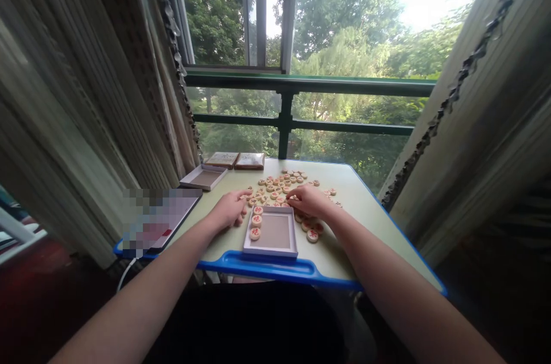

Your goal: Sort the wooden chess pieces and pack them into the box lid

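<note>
A shallow white box [275,250] lies near the front of the table. Along its left wall, several round wooden Chinese chess pieces [255,233] with red characters form a column. Left of the box is my left hand [230,209], fingers apart, its index finger reaching to the edge of the scattered pieces [274,195]. My right hand [310,201] is over the pieces behind the box's right corner, fingertips drawn together and pointing down; what they hold, if anything, is hidden. More red-marked pieces [312,235] lie below my right wrist, beside the box.
A second shallow box [204,177] stands at the back left, near two flat wooden-edged boxes [249,161]. A tablet-like device [178,212] with a white cable lies on the left edge. The pale table [379,226] has a raised blue rim [267,260].
</note>
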A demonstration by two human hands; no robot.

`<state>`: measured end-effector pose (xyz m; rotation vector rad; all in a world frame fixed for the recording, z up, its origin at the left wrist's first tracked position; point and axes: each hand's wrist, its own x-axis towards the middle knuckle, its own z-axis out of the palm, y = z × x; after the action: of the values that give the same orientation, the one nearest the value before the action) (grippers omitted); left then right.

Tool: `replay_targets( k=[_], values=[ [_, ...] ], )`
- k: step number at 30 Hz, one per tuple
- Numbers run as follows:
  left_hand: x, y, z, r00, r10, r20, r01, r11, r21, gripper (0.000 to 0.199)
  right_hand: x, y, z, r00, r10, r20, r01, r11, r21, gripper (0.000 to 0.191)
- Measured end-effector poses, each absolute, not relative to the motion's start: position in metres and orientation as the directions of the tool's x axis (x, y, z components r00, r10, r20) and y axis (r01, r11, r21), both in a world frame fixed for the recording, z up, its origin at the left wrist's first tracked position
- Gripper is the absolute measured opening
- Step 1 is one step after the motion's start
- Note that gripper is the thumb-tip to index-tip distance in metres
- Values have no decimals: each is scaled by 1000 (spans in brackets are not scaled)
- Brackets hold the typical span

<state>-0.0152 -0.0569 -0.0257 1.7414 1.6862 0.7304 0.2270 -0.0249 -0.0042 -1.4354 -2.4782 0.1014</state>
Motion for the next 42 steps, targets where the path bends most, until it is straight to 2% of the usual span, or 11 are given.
replay_targets(
  k=[4,7,9,12,16,21,26,31,34,37,42],
  values=[
    [-6,-42,-8,157,968,198,862,-232,451,40,227,-23,-5,-459,861,220,843,500,-197,22],
    [6,-19,8,256,953,159,876,-299,379,39,229,-23,-6,-430,862,268,855,484,-185,22],
    [12,-4,16,303,939,163,858,-343,382,36,230,-25,-6,-411,866,284,862,470,-187,21],
    [18,13,20,350,898,267,809,-434,397,33,231,-26,-6,-397,876,274,863,458,-213,21],
    [20,15,6,392,852,346,685,-522,509,33,233,-25,-7,-387,882,270,862,450,-236,22],
    [20,9,-8,541,783,307,591,-613,524,27,233,-26,-7,-365,895,258,888,417,-191,22],
    [20,7,-6,645,734,215,594,-658,464,23,235,-28,-8,-399,879,261,887,442,-133,18],
    [21,11,-9,598,777,199,619,-605,500,23,232,-29,-11,-406,858,314,863,473,-177,20],
    [21,14,-11,557,805,207,646,-576,502,22,227,-28,-11,-497,801,332,791,576,-205,22],
    [22,12,-10,529,827,192,666,-545,510,22,224,-25,-11,-581,756,302,743,644,-183,28],
    [24,8,-7,503,845,180,647,-506,571,29,225,-21,-13,-491,818,299,812,554,-181,29]
  ],
)
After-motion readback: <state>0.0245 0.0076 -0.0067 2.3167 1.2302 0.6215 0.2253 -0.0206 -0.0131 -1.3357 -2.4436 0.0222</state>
